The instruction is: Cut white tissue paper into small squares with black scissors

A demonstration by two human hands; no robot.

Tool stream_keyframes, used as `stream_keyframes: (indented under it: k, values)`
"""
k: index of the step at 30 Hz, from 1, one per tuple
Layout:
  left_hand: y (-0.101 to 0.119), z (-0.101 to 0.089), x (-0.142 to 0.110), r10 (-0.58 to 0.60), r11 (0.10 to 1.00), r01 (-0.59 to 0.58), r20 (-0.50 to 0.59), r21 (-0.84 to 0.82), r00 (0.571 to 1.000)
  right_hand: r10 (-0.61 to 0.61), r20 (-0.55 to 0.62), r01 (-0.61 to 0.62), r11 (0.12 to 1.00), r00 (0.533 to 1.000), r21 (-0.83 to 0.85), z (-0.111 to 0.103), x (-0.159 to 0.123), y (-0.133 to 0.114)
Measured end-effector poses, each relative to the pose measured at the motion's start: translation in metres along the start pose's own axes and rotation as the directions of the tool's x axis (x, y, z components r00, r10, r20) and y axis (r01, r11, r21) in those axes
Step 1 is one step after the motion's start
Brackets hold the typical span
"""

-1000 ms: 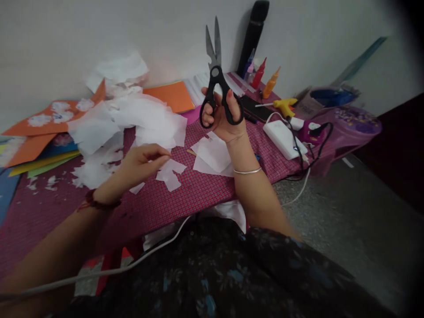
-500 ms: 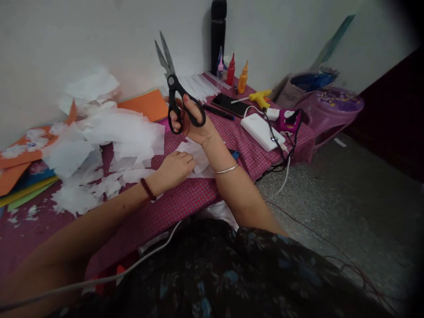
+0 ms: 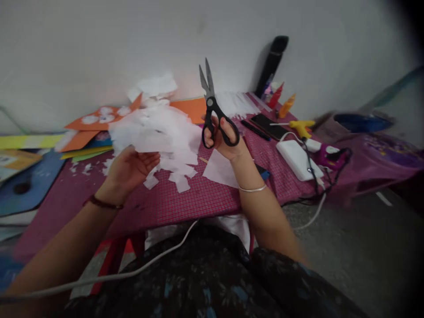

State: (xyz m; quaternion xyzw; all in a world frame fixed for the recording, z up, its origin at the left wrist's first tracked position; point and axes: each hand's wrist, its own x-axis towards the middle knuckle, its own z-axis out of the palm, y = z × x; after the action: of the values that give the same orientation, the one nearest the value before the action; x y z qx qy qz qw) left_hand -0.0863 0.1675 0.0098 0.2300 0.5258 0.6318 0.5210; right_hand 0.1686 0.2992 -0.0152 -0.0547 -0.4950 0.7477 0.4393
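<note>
Black-handled scissors [image 3: 210, 102] point upward with their blades slightly apart. My right hand [image 3: 228, 140] is closed on them, fingers and thumb through the two loops. Below that hand a square piece of thin white paper [image 3: 221, 170] lies on the table, partly covered by my wrist. My left hand [image 3: 134, 170] is at the front edge of a heap of white paper sheets and scraps [image 3: 165, 132]. Its palm is turned up and its fingers stretch to the right, their tips by the edge of a sheet. The thumb is mostly hidden by paper.
On the checked tablecloth [image 3: 185, 207] at right are a phone [image 3: 268, 126], a pen [image 3: 255, 130], a yellow glue gun [image 3: 302, 128], a white power bank [image 3: 298, 159] with cables, and glue bottles [image 3: 286, 106]. Orange sheets with paper flowers [image 3: 106, 117] lie back left.
My left hand has gone from the paper piece left to the white heap, turning palm up. My right hand still has the scissors raised. The view has swung left.
</note>
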Motion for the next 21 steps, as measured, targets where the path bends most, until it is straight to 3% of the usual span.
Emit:
stream_keyframes:
  k: [4,8,13,17,19,21]
  values:
    - [-0.013,-0.046,-0.022,-0.079,0.981,0.052,-0.139,-0.188,0.987,0.152,0.12,-0.137,0.983,0.981,-0.122,0.026,-0.005,0.027]
    - [-0.019,-0.066,-0.025,-0.01,0.989,-0.002,-0.078,-0.15,0.997,0.285,0.175,-0.229,0.931,0.942,-0.285,0.043,-0.015,0.04]
    - [-0.019,-0.091,-0.048,0.162,0.967,-0.167,0.04,0.19,0.986,0.398,0.103,-0.302,0.818,0.912,-0.489,0.044,-0.021,0.04]
    - [-0.022,-0.116,-0.093,0.167,0.759,-0.212,0.131,0.615,0.977,0.396,0.082,-0.288,0.782,0.915,-0.553,0.041,-0.021,0.044]
    - [-0.027,-0.127,-0.118,0.168,0.656,-0.219,0.143,0.722,0.975,0.413,0.088,-0.29,0.76,0.906,-0.581,0.043,-0.022,0.045]
    - [-0.035,-0.134,-0.141,0.187,0.606,-0.184,0.086,0.774,0.979,0.434,0.079,-0.294,0.722,0.897,-0.626,0.047,-0.024,0.044]
